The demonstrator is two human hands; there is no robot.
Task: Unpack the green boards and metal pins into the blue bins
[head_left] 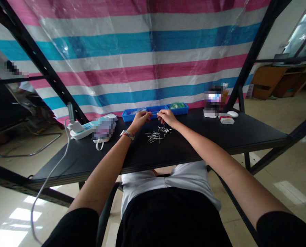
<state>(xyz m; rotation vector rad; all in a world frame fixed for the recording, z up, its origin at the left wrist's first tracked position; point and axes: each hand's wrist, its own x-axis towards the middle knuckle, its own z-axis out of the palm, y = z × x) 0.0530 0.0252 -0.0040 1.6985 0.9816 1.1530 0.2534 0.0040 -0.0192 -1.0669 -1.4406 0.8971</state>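
Observation:
A thin pale stick [154,114], too small to name more exactly, spans the gap between my two hands above the table. Its left end is pinched in the fingertips of my left hand [142,119], which wears a band at the wrist. My right hand [166,117] is closed on the other end. Below them, a loose pile of thin white sticks [153,137] lies on the black tabletop, with a second cluster [164,129] beside it under my right hand. Behind my hands stands a blue divided tray [128,118]; clear plastic lies in its left part and green packets [177,105] in its right.
On the left are a white power strip [84,130] with a grey cable [46,181] and a pouch-like item [104,129]. At right stand a small box [226,119], a white mouse-shaped object [232,114] and a bottle [224,96]. A striped sheet [111,68] hangs behind.

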